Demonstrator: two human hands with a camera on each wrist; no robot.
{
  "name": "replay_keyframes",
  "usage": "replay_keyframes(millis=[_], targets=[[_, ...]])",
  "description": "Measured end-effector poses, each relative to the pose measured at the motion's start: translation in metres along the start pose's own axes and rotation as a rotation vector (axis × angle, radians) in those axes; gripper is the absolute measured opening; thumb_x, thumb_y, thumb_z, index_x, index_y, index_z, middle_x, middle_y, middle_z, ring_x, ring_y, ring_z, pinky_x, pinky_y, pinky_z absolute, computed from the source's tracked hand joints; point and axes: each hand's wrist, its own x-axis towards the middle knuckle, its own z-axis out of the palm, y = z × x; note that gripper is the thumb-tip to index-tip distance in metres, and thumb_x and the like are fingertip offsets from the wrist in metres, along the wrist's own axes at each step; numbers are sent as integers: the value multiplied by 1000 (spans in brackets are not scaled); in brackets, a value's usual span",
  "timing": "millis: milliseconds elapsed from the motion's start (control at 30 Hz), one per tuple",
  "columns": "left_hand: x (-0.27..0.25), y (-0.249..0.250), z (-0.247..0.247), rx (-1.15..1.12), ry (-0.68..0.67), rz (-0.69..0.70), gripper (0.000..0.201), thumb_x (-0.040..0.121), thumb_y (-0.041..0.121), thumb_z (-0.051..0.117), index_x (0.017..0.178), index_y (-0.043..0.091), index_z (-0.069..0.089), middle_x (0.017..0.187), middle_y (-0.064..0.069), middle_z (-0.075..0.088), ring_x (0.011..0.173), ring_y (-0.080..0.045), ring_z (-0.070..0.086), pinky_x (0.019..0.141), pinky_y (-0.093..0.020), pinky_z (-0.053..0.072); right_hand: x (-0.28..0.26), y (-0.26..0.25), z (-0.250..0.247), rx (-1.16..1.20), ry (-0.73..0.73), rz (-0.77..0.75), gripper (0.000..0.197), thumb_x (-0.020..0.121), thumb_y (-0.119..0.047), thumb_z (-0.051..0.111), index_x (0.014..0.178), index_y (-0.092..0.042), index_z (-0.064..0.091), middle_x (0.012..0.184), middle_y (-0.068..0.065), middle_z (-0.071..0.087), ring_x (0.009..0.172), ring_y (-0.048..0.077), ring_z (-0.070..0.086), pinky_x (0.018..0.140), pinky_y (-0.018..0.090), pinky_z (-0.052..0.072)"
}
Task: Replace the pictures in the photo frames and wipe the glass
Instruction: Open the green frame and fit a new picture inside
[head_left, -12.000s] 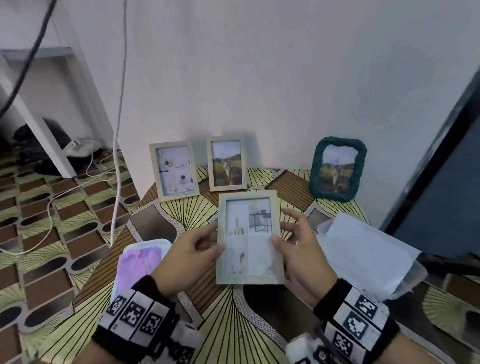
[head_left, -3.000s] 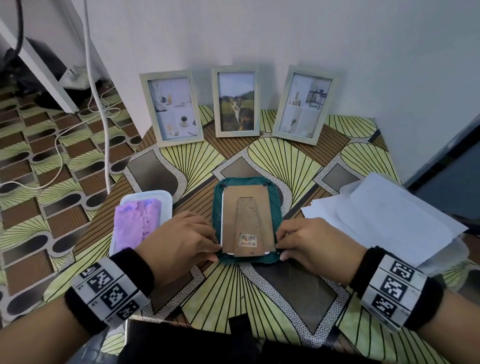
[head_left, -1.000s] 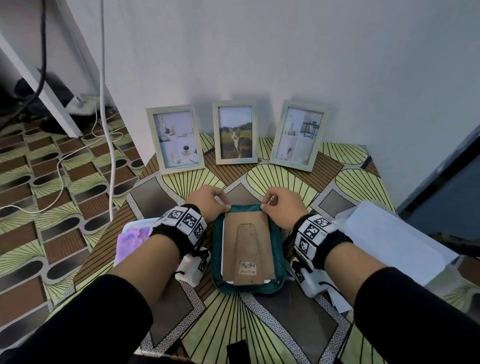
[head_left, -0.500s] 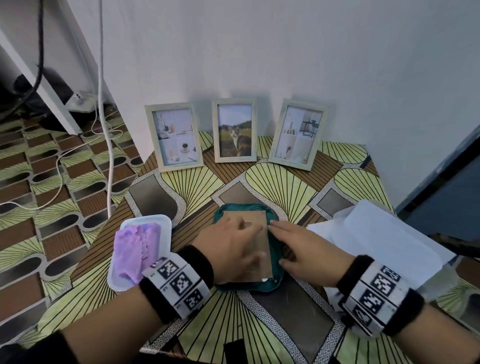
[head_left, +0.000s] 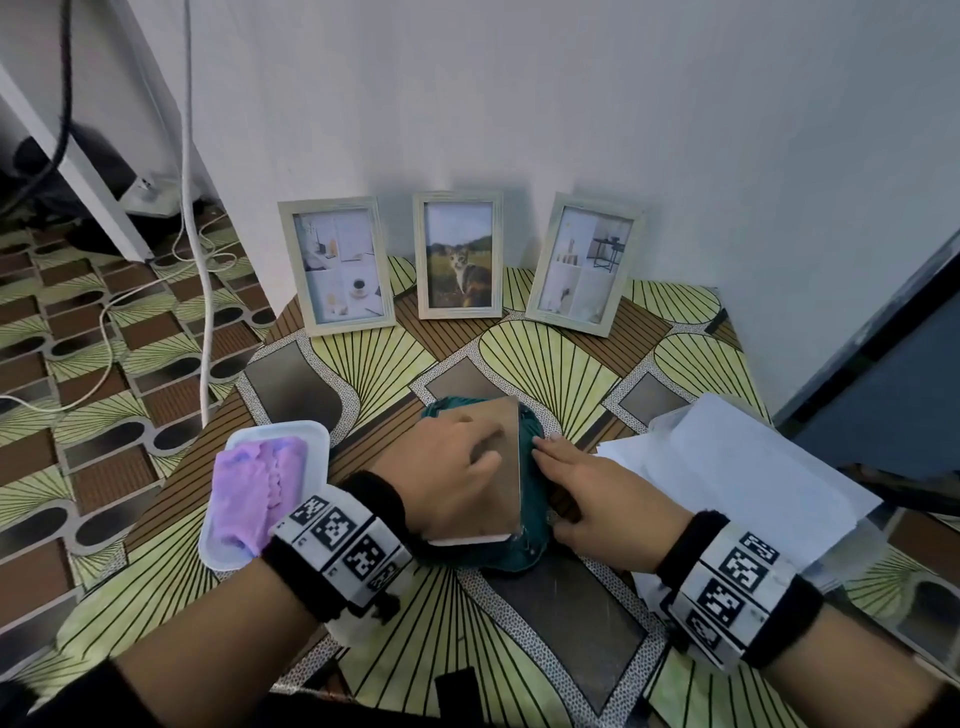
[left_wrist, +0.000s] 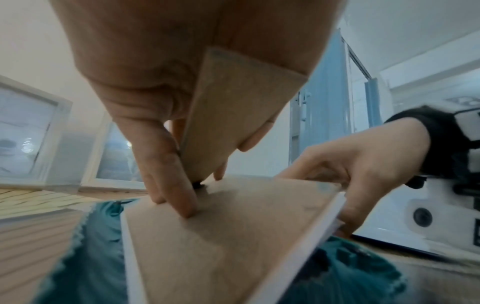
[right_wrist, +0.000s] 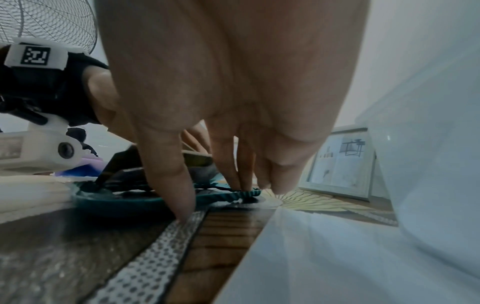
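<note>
Ideally, the left hand (head_left: 457, 467) pinching the easel stand (left_wrist: 233, 115) lifts the backing board (head_left: 498, 467) slowly while the right hand's (head_left: 597, 493) spread fingers (right_wrist: 168, 174) pin the green frame (head_left: 524, 551) flat.

Face-down teal frame (head_left: 532, 545), backing board (head_left: 498, 467) tilted

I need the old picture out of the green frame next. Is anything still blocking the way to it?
Partly. The brown backing board still covers the opening of the green frame; the left hand grips its stand and has its right edge tilted up. The right hand presses on the frame's right rim. The picture itself is not visible.
</note>
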Motion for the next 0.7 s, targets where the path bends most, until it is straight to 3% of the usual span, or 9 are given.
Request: replay_keyframes(millis=[133, 200, 267, 300, 367, 433, 533, 700], targets=[[-6, -2, -2, -62, 40, 59, 46, 99, 23, 38, 143, 29, 47, 149, 9, 44, 128, -15, 48, 106, -34, 39, -1, -3, 0, 2, 7, 30, 66, 93, -16, 47, 155, -14, 25, 164, 0, 17, 152, 12, 7, 122, 32, 21], [-8, -3, -2, -81, 51, 66, 46, 99, 22, 38, 143, 30, 47, 148, 10, 45, 126, -15, 50, 103, -37, 42, -1, -9, -3, 34, 41, 54, 53, 96, -18, 41, 149, -15, 37, 158, 1, 32, 149, 17, 22, 118, 37, 30], [-10, -3, -3, -80, 39, 67, 46, 99, 22, 38, 142, 30, 48, 147, 10, 46, 125, -15, 50, 102, -38, 43, 1, -15, -6, 55, 95, 74, 32, 99, -26, 42, 129, -19, 51, 132, 1, 55, 127, 22, 49, 100, 40, 44], [-10, -3, -3, -78, 29, 71, 45, 99, 22, 38, 142, 30, 48, 146, 10, 47, 125, -15, 50, 102, -39, 43, 2, -18, -7, 45, 119, 76, 26, 99, -31, 43, 121, -20, 52, 118, -1, 58, 114, 22, 54, 91, 40, 47], [-9, -3, -4, -93, 19, 80, 44, 99, 20, 38, 140, 29, 51, 144, 10, 49, 125, -14, 50, 102, -37, 42, 5, -22, -9, 7, 135, 69, 26, 98, -37, 45, 117, -20, 53, 107, -2, 58, 103, 21, 56, 85, 40, 48], [-7, -6, -5, -141, 33, 88, 43, 98, 18, 40, 139, 25, 53, 144, 10, 50, 127, -10, 47, 106, -28, 38, 7, -24, -10, -4, 139, 64, 29, 97, -39, 47, 119, -20, 53, 109, -1, 57, 104, 21, 55, 85, 40, 48], [-8, -11, -9, -188, 67, 114, 43, 96, 15, 43, 136, 26, 57, 143, 11, 52, 127, -5, 46, 100, -15, 33, 9, -24, -8, 0, 114, 58, 35, 96, -39, 51, 124, -19, 52, 120, -1, 54, 111, 20, 54, 89, 40, 48], [-17, -20, -27, -211, 105, 66, 48, 92, 32, 39, 138, 32, 53, 148, 9, 47, 134, -8, 42, 112, -28, 34, 8, -19, 0, -70, 49, 18, 43, 91, -45, 58, 125, -19, 52, 134, -2, 42, 123, 18, 46, 92, 38, 49]])
